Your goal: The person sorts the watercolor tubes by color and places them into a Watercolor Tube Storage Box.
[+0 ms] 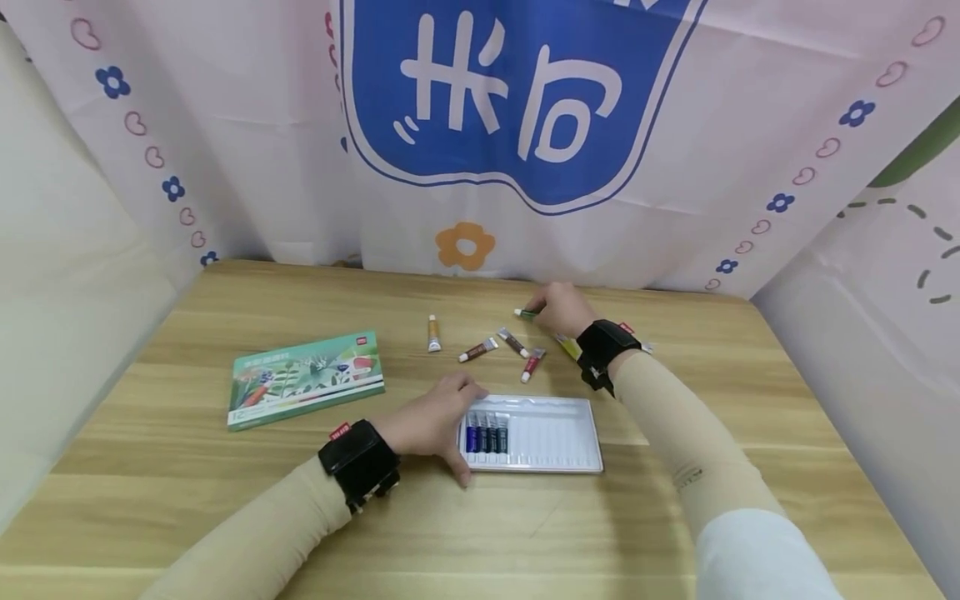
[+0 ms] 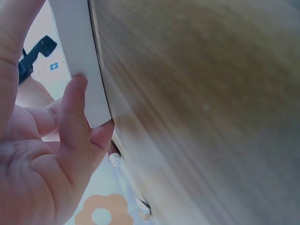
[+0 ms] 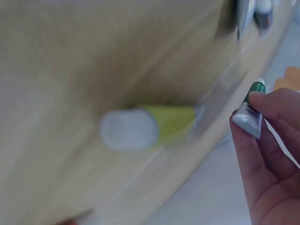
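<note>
From my head view the right hand [image 1: 562, 310] sits right of upper centre and covers most of the green tube [image 3: 251, 111]; the right wrist view shows that grip pinching it between thumb and fingers, its lettering too small for me to read. Lower centre, my left grip [image 1: 435, 417] holds the left end of the white tray [image 1: 557, 437], hiding some rim, while the wrist strap [image 1: 606, 345] cuts off part of the yellow tube [image 1: 568, 346].

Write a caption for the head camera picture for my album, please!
Left hand holds the white tray while the right hand pinches a green tube.
</note>
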Demonstrator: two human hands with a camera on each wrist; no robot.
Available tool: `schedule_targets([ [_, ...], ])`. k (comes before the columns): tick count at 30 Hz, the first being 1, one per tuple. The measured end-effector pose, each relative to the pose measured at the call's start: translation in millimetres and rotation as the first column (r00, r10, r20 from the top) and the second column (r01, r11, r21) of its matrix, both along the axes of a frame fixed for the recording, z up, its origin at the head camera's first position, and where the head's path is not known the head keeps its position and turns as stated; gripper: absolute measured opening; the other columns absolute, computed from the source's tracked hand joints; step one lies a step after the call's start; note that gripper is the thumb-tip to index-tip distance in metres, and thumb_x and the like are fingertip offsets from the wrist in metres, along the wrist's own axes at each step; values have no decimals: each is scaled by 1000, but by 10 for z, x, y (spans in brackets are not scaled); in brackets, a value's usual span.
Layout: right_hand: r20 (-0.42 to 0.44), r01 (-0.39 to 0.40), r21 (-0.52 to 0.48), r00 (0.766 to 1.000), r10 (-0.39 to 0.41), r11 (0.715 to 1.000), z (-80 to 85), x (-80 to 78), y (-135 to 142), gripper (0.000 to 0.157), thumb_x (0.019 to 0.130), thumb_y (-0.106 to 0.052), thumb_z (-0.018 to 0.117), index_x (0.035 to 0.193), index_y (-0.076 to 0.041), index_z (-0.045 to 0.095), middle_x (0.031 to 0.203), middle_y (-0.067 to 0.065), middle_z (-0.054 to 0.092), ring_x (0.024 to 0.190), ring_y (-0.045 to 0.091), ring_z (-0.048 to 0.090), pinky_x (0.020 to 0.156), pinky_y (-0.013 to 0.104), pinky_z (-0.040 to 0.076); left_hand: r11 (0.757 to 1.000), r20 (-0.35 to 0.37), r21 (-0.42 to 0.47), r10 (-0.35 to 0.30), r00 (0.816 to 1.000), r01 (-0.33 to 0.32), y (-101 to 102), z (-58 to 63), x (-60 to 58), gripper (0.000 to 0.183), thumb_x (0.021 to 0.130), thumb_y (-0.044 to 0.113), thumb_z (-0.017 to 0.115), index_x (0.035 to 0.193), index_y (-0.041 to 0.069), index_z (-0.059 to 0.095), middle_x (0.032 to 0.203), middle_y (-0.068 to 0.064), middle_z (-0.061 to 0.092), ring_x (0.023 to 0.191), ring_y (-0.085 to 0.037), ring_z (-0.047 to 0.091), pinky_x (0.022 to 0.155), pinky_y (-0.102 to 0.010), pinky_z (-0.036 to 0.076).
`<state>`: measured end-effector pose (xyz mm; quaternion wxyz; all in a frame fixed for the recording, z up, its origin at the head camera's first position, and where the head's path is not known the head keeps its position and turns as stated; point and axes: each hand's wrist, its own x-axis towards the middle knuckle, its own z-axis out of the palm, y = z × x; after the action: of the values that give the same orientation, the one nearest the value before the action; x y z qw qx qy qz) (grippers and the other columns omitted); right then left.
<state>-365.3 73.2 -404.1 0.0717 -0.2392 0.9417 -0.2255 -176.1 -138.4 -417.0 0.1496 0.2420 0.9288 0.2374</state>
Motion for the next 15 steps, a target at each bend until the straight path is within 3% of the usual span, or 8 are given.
schedule_targets([
  [9, 159, 44, -229, 987, -7, 972, 43, 453, 178, 16, 78, -7, 71, 93, -12, 74, 86, -2, 69, 79, 17, 60, 67, 31, 50, 1000, -12, 8, -6, 1000, 6, 34, -26, -13, 116, 39, 49, 89, 135, 4, 42, 133, -15, 37, 118, -27, 38, 100, -40, 38],
  [15, 286, 34, -271, 957, 47, 962, 129, 787, 320, 18, 80, -13, 71, 96, -20, 74, 97, -4, 68, 78, 17, 59, 66, 31, 49, 1000, -14, -5, 2, 1000, -2, 28, -33, -44, 116, 40, 50, 89, 136, 5, 42, 134, -15, 36, 119, -27, 38, 100, -40, 38],
])
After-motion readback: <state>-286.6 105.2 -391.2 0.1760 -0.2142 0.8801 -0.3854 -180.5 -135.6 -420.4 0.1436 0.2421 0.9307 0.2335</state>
